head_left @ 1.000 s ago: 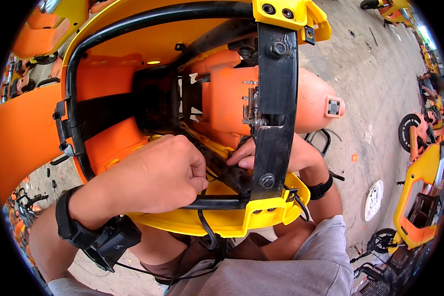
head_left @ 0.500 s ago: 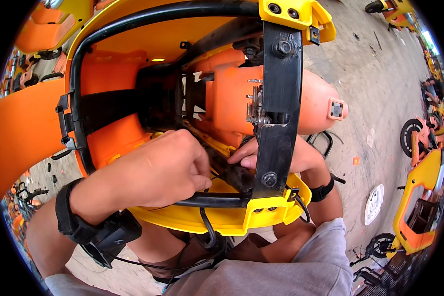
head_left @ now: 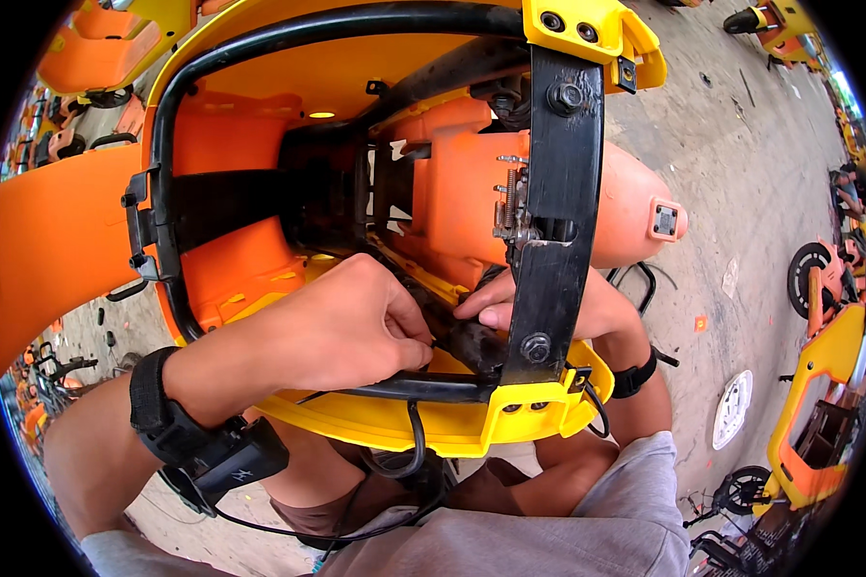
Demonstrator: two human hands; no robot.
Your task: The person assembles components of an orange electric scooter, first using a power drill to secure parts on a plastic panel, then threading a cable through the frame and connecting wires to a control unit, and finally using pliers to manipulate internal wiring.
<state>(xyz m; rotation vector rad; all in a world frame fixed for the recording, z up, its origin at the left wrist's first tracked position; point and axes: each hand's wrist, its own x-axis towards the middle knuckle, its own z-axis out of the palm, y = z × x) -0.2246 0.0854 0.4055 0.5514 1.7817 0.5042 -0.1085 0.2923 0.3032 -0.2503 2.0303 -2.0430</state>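
Note:
In front of me lies an opened vehicle body, a yellow shell with orange panels inside and a black tube frame. Over the frame's lower tube, my left hand is closed, thumb and fingertips pinched together; what they hold is hidden. My right hand reaches in behind the black metal crossbar. Its thumb and forefinger lie close together over a dark rounded part; anything between them cannot be made out. A metal spring latch sits beside the crossbar.
A thick black cable hangs over the shell's near edge. A pinkish-orange cover sticks out past the crossbar. On the concrete floor at right lie a white plastic part and a yellow body frame. An orange panel extends left.
The view has shifted slightly, so the vehicle body sits a little further right. My left hand has moved slightly right along the lower tube, closer to my right hand, which stays in place.

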